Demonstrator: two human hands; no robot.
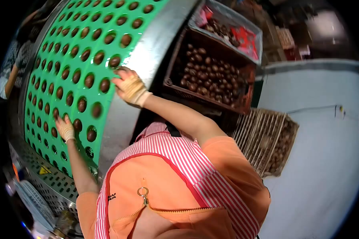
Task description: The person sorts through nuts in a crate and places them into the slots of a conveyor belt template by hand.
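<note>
Brown round pieces, such as this one [89,81], sit in the holes of a green perforated sheet [73,65]. My left hand [66,129], in a cream fingerless glove, lies low over the sheet with thumb and fingers apart. Its fingertips are beside a brown piece [56,113] in a hole. Over the sheet's right edge, my right hand [130,86], gloved likewise, has its fingers curled by the metal border [149,47]. Something dark shows at those fingertips, too small to make out. A blurred brown piece [96,110] lies below that hand.
Right of the metal border stands a dark red crate [172,65] of brown pieces. Behind it is a grey bin [258,44] with red plastic. A slatted crate [253,133] stands at the right. Across the sheet, another person's arm [12,77] shows at the left.
</note>
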